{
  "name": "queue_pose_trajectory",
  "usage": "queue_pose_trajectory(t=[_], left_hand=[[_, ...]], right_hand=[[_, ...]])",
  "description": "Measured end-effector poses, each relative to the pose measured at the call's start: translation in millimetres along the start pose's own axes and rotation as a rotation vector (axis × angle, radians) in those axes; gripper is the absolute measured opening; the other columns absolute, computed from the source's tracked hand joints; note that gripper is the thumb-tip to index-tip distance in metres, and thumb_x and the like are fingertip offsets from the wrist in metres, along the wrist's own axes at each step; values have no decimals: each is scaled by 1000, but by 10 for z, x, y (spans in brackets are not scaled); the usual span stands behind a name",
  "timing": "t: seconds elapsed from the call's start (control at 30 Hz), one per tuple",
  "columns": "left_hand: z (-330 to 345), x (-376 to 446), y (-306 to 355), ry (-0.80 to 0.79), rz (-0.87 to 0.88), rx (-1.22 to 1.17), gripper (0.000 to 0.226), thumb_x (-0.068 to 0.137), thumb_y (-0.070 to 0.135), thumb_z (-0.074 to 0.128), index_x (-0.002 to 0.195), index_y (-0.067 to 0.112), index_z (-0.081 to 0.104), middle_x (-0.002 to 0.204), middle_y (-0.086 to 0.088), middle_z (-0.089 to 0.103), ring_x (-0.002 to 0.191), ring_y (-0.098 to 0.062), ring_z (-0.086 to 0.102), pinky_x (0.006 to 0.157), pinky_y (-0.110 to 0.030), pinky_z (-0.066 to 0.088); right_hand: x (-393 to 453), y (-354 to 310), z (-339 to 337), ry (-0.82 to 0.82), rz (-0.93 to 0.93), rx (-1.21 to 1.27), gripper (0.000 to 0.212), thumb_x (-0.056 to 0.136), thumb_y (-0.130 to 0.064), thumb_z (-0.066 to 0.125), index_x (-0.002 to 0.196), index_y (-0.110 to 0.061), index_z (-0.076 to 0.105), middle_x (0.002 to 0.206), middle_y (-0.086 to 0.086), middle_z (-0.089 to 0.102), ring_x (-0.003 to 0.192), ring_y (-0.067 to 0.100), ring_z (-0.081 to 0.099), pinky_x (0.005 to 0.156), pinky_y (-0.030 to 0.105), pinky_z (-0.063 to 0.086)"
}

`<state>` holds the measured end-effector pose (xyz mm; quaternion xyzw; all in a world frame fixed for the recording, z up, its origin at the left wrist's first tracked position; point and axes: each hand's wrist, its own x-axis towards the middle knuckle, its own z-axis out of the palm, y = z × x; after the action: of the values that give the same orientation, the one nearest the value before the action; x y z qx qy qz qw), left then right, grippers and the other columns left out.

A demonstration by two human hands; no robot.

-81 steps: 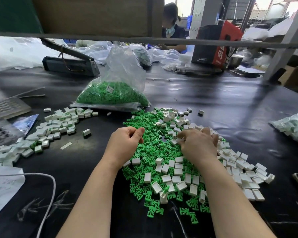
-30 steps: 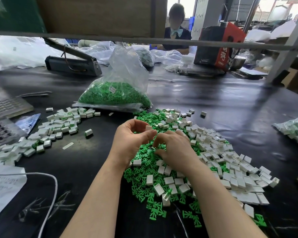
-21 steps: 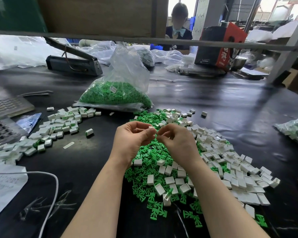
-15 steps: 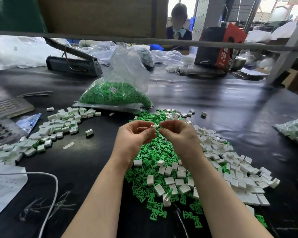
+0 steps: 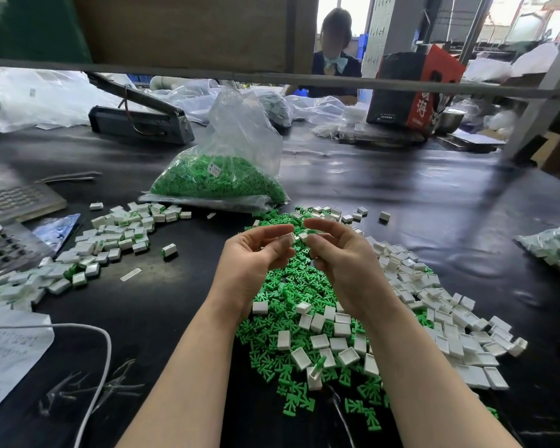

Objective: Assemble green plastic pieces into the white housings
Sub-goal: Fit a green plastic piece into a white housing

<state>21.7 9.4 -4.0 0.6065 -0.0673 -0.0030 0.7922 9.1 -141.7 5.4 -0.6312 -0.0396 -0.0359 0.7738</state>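
Observation:
A heap of loose green plastic pieces (image 5: 291, 286) lies on the black table (image 5: 434, 202), with white housings (image 5: 450, 331) scattered over and to the right of it. Both hands are raised above the heap, fingertips almost meeting. My left hand (image 5: 256, 253) pinches a small white housing (image 5: 291, 237). My right hand (image 5: 340, 253) pinches a white housing with a green piece (image 5: 304, 236) at its tip. A pile of assembled white-and-green housings (image 5: 110, 237) lies to the left.
A clear bag of green pieces (image 5: 220, 179) stands behind the heap. A heat sealer (image 5: 139, 124) sits at the back left, a keypad device (image 5: 10, 195) and paper with a white cable (image 5: 88, 367) at the left. Another bag (image 5: 556, 247) lies far right. A person sits across the table.
Both hands rose from the heap, each with a part picked up, and came together above it. Since half a second ago the fingertips have parted slightly.

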Motion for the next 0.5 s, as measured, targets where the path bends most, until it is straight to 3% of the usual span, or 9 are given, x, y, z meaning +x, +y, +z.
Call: queue_pose_trajectory(t=[0.13,0.23,0.3,0.43,0.5], left_hand=[[2,1,1,16,10,16,29,69,27,77,95,14,73,80,-3,74,75,-15,71,68,-22,55],[-8,1,1,20,12,28,32,68,28,78,93,10,71,79,-4,74,77,-16,71,69,-23,57],[-12,-2,4,16,14,29,31,69,27,78,93,9,71,80,-5,74,78,-17,72,69,-23,56],[-3,-8,16,14,20,44,32,70,26,78,95,7,71,82,-8,75,79,-20,72,69,-23,57],[-2,-12,26,19,18,38,32,69,25,78,94,7,71,81,-8,75,76,-19,72,68,-22,57]], right_hand=[[8,34,0,39,-51,-96,10,90,-8,67,95,-16,69,78,-3,66,70,15,52,64,28,45],[10,49,-14,33,-78,-130,8,88,-10,69,92,-17,69,85,6,67,68,12,55,64,30,46],[11,55,-23,41,-115,-160,10,89,-9,68,93,-17,72,84,6,69,65,9,55,62,25,45],[16,71,-26,43,-176,-215,14,91,-7,66,101,-13,74,79,-10,71,64,-5,59,62,13,46],[18,71,-22,54,-183,-202,14,89,-8,68,101,-13,73,80,-7,70,64,-5,59,63,13,47]])
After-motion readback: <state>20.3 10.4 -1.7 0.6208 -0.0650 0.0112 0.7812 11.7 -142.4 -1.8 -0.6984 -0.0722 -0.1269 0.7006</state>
